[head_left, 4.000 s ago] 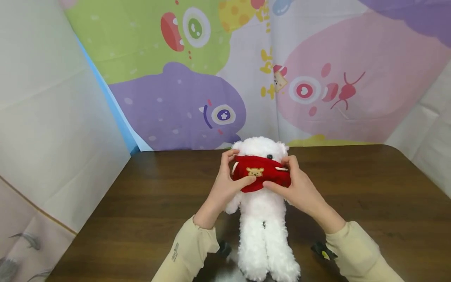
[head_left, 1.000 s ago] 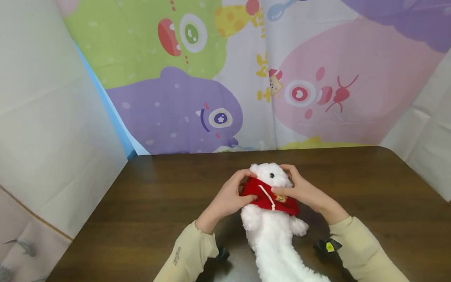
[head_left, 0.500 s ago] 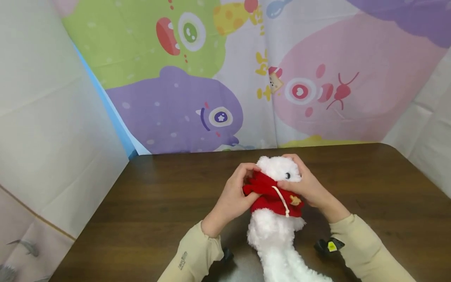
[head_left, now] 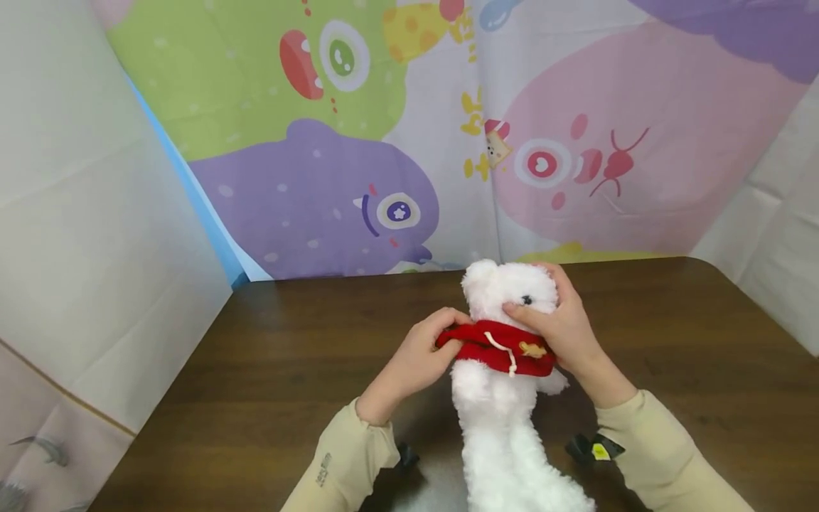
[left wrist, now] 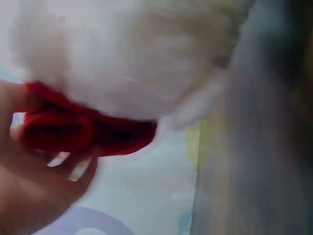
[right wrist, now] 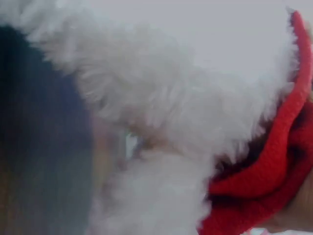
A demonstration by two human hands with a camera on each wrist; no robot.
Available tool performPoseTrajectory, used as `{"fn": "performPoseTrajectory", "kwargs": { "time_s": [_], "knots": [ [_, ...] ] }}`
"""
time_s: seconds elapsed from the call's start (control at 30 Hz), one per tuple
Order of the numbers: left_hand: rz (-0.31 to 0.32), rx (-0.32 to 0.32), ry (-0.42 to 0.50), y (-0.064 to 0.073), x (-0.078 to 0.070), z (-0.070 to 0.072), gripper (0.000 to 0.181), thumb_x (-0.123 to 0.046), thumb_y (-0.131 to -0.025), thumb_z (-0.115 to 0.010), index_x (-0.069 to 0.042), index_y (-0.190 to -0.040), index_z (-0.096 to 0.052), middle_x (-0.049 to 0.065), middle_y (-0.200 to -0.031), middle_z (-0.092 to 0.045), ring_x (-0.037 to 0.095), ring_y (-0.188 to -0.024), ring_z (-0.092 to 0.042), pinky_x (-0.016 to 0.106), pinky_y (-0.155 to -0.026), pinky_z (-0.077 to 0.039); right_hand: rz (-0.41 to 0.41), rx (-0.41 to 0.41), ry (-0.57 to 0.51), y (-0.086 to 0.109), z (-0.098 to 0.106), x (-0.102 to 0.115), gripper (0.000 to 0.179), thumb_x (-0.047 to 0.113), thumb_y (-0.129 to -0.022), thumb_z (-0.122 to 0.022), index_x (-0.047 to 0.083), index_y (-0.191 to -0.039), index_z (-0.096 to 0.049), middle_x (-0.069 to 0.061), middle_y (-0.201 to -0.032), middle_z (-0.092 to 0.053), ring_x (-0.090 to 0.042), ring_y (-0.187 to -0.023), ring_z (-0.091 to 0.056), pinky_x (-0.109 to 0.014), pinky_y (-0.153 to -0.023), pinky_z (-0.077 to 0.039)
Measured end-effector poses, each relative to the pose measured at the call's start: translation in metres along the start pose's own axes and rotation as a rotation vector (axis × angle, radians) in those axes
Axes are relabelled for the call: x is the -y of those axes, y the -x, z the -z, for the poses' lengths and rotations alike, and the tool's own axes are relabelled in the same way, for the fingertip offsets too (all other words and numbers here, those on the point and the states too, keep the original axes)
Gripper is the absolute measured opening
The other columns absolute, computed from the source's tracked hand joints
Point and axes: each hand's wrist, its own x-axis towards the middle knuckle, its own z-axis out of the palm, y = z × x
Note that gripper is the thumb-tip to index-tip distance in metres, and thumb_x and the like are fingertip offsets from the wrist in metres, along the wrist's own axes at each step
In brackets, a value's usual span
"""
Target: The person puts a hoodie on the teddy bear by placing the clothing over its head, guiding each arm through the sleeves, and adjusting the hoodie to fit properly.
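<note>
A white fluffy teddy bear (head_left: 495, 434) is held up near the middle of the table, its legs toward the front. Around its neck sits a small red doll hoodie (head_left: 478, 347) with a cream drawstring and a bear patch. My left hand (head_left: 424, 353) pinches the hoodie's edge at the bear's left-of-view side; the left wrist view shows the fingers on a red tube-like fold (left wrist: 58, 132). My right hand (head_left: 571, 326) grips the head from the right, thumb on the face, fingertips hidden behind. Fur and red cloth (right wrist: 266, 171) fill much of the right wrist view.
The dark wooden table (head_left: 288, 370) extends on both sides. A cartoon-printed curtain (head_left: 307, 192) hangs behind it, with pale sheets at the left (head_left: 96, 178) and right. Dark straps with a yellow tag (head_left: 600, 451) hang by my right sleeve.
The hoodie has gone from covering the bear's lower face to its neck, baring the face. My right hand has moved up around the head; the left has shifted to the hoodie's side edge.
</note>
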Motion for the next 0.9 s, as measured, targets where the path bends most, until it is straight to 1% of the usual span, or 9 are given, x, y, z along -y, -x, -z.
{"fn": "performPoseTrajectory", "kwargs": {
  "time_s": [0.07,0.13,0.23,0.37,0.53,0.63,0.7,0.8,0.9],
  "knots": [
    [0.089,0.064,0.053,0.002,-0.002,0.001,0.019,-0.017,-0.09,-0.053,-0.012,-0.108,-0.052,0.001,-0.1,-0.057,0.011,-0.083,-0.053,0.024,-0.074,-0.047,-0.015,-0.007,0.151,0.002,-0.003,0.001,0.056,0.023,-0.077,-0.071,0.013,-0.124,-0.04,-0.005,-0.115,-0.046,-0.02,-0.1,-0.045,-0.032,-0.079,-0.047],
    [0.183,0.103,0.093,0.003,-0.004,-0.001,0.035,-0.03,-0.089,-0.056,-0.011,-0.115,-0.043,0.002,-0.107,-0.055,0.011,-0.092,-0.054,0.025,-0.08,-0.047,-0.014,-0.001,0.306,0.004,-0.007,0.002,0.066,0.033,-0.073,-0.074,0.013,-0.127,-0.04,-0.008,-0.118,-0.043,-0.024,-0.104,-0.041,-0.039,-0.081,-0.044],
    [0.302,0.081,0.064,0.003,-0.007,-0.008,0.067,-0.045,-0.081,-0.062,-0.008,-0.125,-0.029,0.007,-0.115,-0.052,0.013,-0.099,-0.055,0.029,-0.084,-0.046,0.028,0.032,0.447,0.007,-0.012,0.003,0.079,0.04,-0.068,-0.077,0.014,-0.131,-0.039,-0.011,-0.125,-0.04,-0.027,-0.11,-0.038,-0.048,-0.084,-0.041],
    [0.363,0.001,0.013,0.001,-0.002,-0.008,0.081,-0.046,-0.076,-0.067,-0.005,-0.13,-0.022,0.009,-0.118,-0.05,0.016,-0.101,-0.054,0.033,-0.086,-0.045,0.149,0.111,0.432,0.007,-0.01,0.0,0.081,0.028,-0.067,-0.08,0.012,-0.134,-0.037,-0.011,-0.128,-0.037,-0.025,-0.111,-0.041,-0.049,-0.09,-0.041],
    [0.357,0.017,0.035,0.0,0.002,0.001,0.072,-0.03,-0.076,-0.064,-0.006,-0.129,-0.022,0.006,-0.118,-0.047,0.015,-0.102,-0.051,0.033,-0.087,-0.044,0.218,0.198,0.356,0.004,-0.006,-0.009,0.073,-0.001,-0.07,-0.072,0.008,-0.133,-0.039,-0.012,-0.126,-0.039,-0.024,-0.11,-0.043,-0.046,-0.091,-0.043],
    [0.415,0.006,0.03,-0.002,0.004,0.002,0.07,-0.032,-0.076,-0.064,-0.006,-0.127,-0.025,0.006,-0.116,-0.049,0.016,-0.099,-0.052,0.033,-0.085,-0.045,0.155,0.188,0.338,0.001,-0.008,-0.015,0.066,-0.007,-0.073,-0.065,0.007,-0.133,-0.04,-0.014,-0.124,-0.039,-0.029,-0.11,-0.045,-0.047,-0.092,-0.043],
    [0.464,-0.017,0.012,-0.004,0.008,0.002,0.069,-0.038,-0.077,-0.065,-0.007,-0.127,-0.029,0.007,-0.116,-0.051,0.018,-0.098,-0.054,0.035,-0.084,-0.046,0.085,0.161,0.357,0.0,-0.009,-0.02,0.062,-0.002,-0.076,-0.065,0.005,-0.131,-0.04,-0.017,-0.123,-0.039,-0.032,-0.107,-0.049,-0.046,-0.089,-0.045],
    [0.522,-0.043,-0.053,-0.005,0.015,0.002,0.072,-0.051,-0.077,-0.062,-0.007,-0.126,-0.033,0.009,-0.116,-0.054,0.021,-0.099,-0.056,0.039,-0.085,-0.047,-0.055,0.16,0.449,0.001,-0.012,-0.025,0.059,0.018,-0.08,-0.068,0.0,-0.127,-0.039,-0.022,-0.122,-0.038,-0.035,-0.105,-0.052,-0.044,-0.086,-0.048],
    [0.539,-0.038,-0.117,-0.004,0.023,0.002,0.071,-0.057,-0.079,-0.057,-0.006,-0.123,-0.037,0.011,-0.113,-0.056,0.022,-0.098,-0.057,0.039,-0.083,-0.047,-0.188,0.221,0.58,0.003,-0.013,-0.028,0.071,0.041,-0.08,-0.066,-0.006,-0.123,-0.036,-0.025,-0.12,-0.037,-0.034,-0.101,-0.051,-0.044,-0.083,-0.048]
  ]
}}
